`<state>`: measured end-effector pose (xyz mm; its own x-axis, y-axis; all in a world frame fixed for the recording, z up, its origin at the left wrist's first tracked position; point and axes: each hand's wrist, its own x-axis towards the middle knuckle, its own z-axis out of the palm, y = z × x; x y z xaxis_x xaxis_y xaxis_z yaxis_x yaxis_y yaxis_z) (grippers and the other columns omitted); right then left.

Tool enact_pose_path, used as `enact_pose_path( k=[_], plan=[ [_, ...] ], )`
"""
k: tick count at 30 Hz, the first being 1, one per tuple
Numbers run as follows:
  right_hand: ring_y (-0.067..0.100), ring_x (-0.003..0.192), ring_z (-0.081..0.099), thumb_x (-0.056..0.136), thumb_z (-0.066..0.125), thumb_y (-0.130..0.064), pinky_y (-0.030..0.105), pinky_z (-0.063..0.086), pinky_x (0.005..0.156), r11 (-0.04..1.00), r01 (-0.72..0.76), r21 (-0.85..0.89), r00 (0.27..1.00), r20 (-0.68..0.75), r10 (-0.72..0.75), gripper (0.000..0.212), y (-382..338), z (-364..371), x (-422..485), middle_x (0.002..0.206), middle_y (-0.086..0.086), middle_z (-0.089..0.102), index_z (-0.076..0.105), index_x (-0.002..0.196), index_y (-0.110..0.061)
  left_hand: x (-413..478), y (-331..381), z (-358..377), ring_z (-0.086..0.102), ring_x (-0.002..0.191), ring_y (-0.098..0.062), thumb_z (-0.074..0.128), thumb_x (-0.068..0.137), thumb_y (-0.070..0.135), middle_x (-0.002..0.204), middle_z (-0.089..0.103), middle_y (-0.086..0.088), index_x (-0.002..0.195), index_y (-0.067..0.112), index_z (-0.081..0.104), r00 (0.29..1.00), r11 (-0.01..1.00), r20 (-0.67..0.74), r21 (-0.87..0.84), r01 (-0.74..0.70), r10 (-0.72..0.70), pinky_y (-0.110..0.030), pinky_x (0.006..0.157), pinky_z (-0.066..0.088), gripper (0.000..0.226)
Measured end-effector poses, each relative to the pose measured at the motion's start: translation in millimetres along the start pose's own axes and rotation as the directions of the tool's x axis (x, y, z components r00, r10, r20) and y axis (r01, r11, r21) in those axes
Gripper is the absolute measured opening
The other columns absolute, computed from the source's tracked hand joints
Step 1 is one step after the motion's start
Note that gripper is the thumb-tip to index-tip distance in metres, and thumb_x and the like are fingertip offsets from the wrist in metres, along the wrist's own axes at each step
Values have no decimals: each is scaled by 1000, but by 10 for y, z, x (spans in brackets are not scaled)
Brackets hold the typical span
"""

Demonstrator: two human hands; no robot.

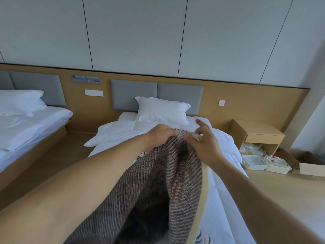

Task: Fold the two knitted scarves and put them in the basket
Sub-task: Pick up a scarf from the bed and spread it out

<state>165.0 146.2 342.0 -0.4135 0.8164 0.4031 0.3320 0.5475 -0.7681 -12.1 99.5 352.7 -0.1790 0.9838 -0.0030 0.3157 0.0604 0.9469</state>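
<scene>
While the neighbouring bed on the left lies made and plays no part, everything happens over the nearer bed, where the person holds one knitted scarf up by its top edge. The left hand is closed on that edge, fingers curled into the brown and pink weave. Just beside it, the right hand pinches the same edge between thumb and fingers, though its index finger sticks up free, so I judge that grip the weaker of the two. The scarf hangs from both hands toward the person in deep, bunched pleats, with a cream border down its right side. If the right pinch lets go, that side will likely drop and the fold will start crooked. The loose knit could also snag on a fingertip and stretch. The hanging length may drag over the white duvet and twist, since the pleats hide whether the edges line up. A patterned scrap beneath, by the left wrist, may be the second scarf, but I cannot tell. No basket is in sight, only the bedside cabinet and a cardboard box far right.
</scene>
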Motion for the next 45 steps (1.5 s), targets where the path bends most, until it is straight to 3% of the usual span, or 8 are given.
enact_pose_path(
  k=[3, 7, 15, 22, 30, 33, 41, 45],
  plan=[
    [5, 100, 54, 82, 75, -27, 9, 39, 78, 999, -11, -51, 967, 252, 23, 29, -107, 70, -57, 111, -15, 57, 48, 84, -16, -32, 151, 102, 52, 71, -13, 59, 93, 19, 74, 58, -4, 73, 9, 61, 995, 997, 63, 26, -74, 72, -27, 72, 41, 22],
    [13, 67, 48, 82, 76, -25, 26, 36, 58, 998, -62, -7, 987, 146, 62, 30, -103, 100, -98, 73, -2, 53, 51, 80, -8, -87, 66, 78, 54, 79, -15, 63, 91, 24, 83, 59, -8, 85, 7, 63, 993, 996, 79, 22, -89, 87, -31, 76, 44, 18],
    [11, 57, 34, 88, 68, -15, 12, 31, 43, 990, -55, 127, 985, -156, 74, 23, -302, -103, 82, 70, 3, 42, 48, 83, -6, -264, -534, -12, 66, 87, -22, 66, 91, 30, 94, 70, -9, 100, 3, 67, 980, 976, 181, -186, 116, -82, -37, 87, 53, 29],
    [18, 67, 45, 88, 66, -24, 32, 35, 56, 984, -174, 44, 928, -327, 178, 24, -42, -300, 215, 72, 0, 49, 53, 91, -4, -289, -697, -202, 62, 80, -16, 64, 93, 29, 85, 69, -6, 85, 6, 69, 997, 983, -20, -171, 70, -75, -27, 78, 51, 25],
    [10, 105, 54, 85, 73, -31, 33, 40, 87, 998, -53, -32, 997, 52, 55, 21, -71, -59, -27, 123, -20, 43, 58, 87, -16, -92, -151, -17, 65, 79, -7, 63, 94, 21, 83, 70, 4, 84, 9, 68, 989, 984, -73, -116, -135, 127, -22, 79, 50, 16],
    [17, 84, 60, 83, 74, -31, 35, 47, 78, 998, -39, -47, 976, 211, 48, 23, -97, 103, -109, 92, -6, 61, 57, 89, -18, -57, 3, 127, 59, 73, -6, 62, 95, 20, 80, 67, 0, 84, 8, 68, 979, 977, -37, -58, -204, 202, -19, 74, 49, 18],
    [9, 62, 48, 84, 73, -12, 15, 35, 52, 997, -60, 55, 997, 55, 57, 33, -94, 21, -53, 69, -5, 54, 43, 70, -16, -145, -183, 126, 64, 85, -19, 65, 92, 28, 92, 69, -11, 98, -2, 66, 995, 960, 92, -280, 3, 23, -31, 82, 51, 31],
    [14, 65, 49, 84, 73, -12, 27, 40, 58, 966, -106, 234, 986, -99, 132, 26, -140, -102, 75, 72, 0, 55, 48, 76, -11, -226, -522, 84, 63, 95, -24, 65, 90, 37, 105, 66, -15, 107, -4, 65, 978, 953, 199, -278, 123, -68, -36, 90, 48, 45]
  ],
)
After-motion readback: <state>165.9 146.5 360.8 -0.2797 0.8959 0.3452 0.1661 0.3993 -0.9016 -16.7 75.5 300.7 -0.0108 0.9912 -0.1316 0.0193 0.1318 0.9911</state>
